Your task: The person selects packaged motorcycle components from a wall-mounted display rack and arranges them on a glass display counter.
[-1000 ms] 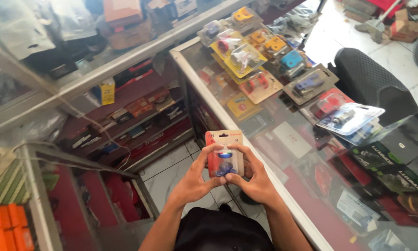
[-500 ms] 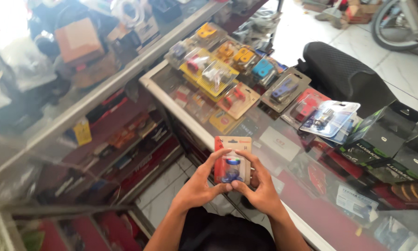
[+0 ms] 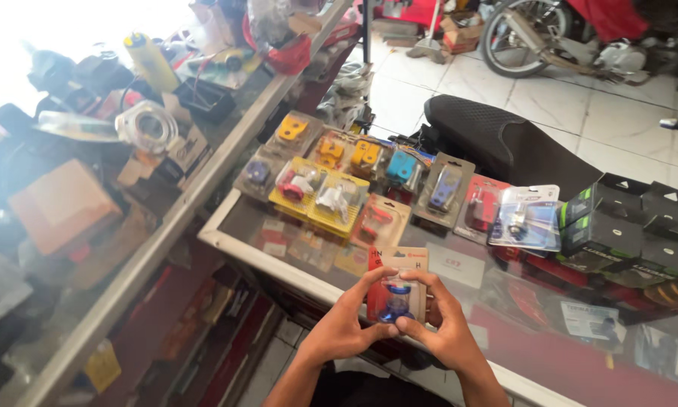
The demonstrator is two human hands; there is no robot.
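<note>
Both of my hands hold one small blister pack [image 3: 396, 290] upright in front of me: a tan and red card with a clear bubble over a blue part. My left hand [image 3: 344, 326] grips its left edge and my right hand [image 3: 444, 330] its right edge, thumbs pressed on the bubble. The pack hovers over the near edge of a glass display counter [image 3: 279, 267].
Several blister packs of coloured parts [image 3: 324, 196] lie in rows on the counter glass, with black boxes [image 3: 625, 226] at the right. A black motorcycle seat [image 3: 505, 143] stands behind the counter. A second glass case with clutter [image 3: 90, 196] runs along the left.
My view has tilted up and swung, so the counter top and the floor with a motorcycle beyond now show. My hands keep the same grip on the pack.
</note>
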